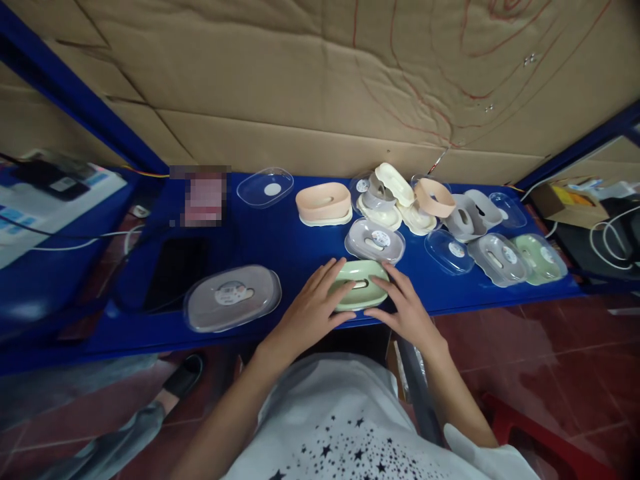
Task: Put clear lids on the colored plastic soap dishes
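Observation:
A light green oval soap dish (361, 300) with a slot in its middle lies at the table's front edge. My left hand (311, 301) grips its left end, the fingers curved over the rim. On the opposite end my right hand (406, 308) holds it the same way, one finger reaching inside near the slot. Just behind stands a grey soap dish (356, 245) under a clear lid with a round sticker. Farther left is a larger-looking grey lidded soap dish (200, 308).
Behind my hands are a peach soap dish (323, 200), a cluster of cream, grey and peach parts, and a loose clear lid (253, 192). More lidded dishes, grey (493, 267) and green (537, 265), sit at right. A dark flat device (175, 270) and cables lie left; cardboard (280, 87) backs the blue table.

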Motion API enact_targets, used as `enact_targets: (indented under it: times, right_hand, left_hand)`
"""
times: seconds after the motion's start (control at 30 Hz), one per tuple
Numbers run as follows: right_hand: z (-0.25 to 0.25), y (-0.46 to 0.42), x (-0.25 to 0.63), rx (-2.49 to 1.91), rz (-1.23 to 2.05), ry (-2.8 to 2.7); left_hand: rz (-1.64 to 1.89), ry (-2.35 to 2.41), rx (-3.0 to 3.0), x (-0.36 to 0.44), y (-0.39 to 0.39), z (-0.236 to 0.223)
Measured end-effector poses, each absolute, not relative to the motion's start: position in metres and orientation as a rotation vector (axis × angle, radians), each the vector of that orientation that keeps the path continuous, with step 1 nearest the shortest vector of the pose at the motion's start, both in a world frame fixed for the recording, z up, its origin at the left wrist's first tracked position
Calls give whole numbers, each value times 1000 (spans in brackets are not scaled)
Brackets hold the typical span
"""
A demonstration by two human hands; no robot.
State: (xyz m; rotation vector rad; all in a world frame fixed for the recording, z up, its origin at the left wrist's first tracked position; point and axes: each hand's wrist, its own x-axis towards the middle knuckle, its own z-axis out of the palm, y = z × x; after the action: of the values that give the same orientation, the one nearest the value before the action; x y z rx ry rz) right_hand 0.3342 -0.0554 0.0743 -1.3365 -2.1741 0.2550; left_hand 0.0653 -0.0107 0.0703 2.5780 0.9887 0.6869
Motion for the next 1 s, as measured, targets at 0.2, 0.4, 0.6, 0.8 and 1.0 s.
enact_targets:
  times: [0.2, 0.4, 0.6, 0.8, 1.0]
  right_hand:
    - [80, -51, 327, -1292, 159, -2347]
    - [86, -38, 317, -1128, 90, -2525]
    - [137, 30, 291, -892, 102, -2570]
    - [141, 176, 165, -1027, 203, -2677]
    - [135, 206, 121, -1159, 353, -2500]
  left_hand:
    - [648, 1072, 2646, 56, -20, 69]
    - [695, 1100, 2652, 39, -28, 68]
    - [749, 1125, 2573, 37, -31, 64]
    - [775, 1116, 2518, 38, -32, 67]
    - [827, 1185, 2403, 36, -33, 65]
